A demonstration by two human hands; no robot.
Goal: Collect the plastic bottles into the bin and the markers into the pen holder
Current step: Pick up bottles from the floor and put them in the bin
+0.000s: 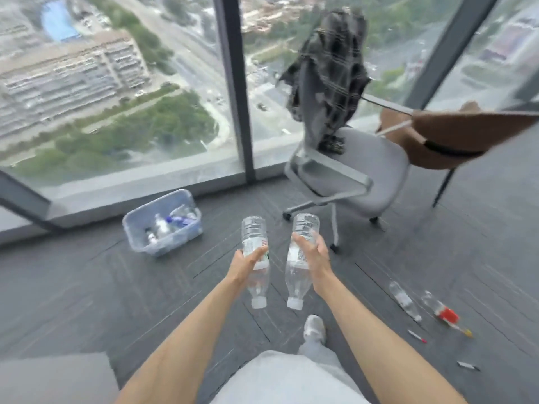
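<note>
My left hand (246,262) grips a clear plastic bottle (254,231) round its labelled middle, cap pointing back toward me. My right hand (313,256) holds a second clear bottle (303,228) the same way. Both bottles hang above the dark carpet. A translucent blue bin (137,237) with several bottles inside stands on the floor ahead and to the left, by the window. Two more bottles lie on the carpet at the right, one clear (405,300) and one with a red label (440,310). Markers lie near them: a yellow-tipped one (463,330), a red-tipped one (417,336) and a dark one (468,365).
A grey office chair (350,170) with a dark plaid garment draped on its back stands ahead to the right. A brown chair (455,138) stands beyond it. Floor-to-ceiling windows close off the far side. My shoe (314,328) is on the carpet below the bottles.
</note>
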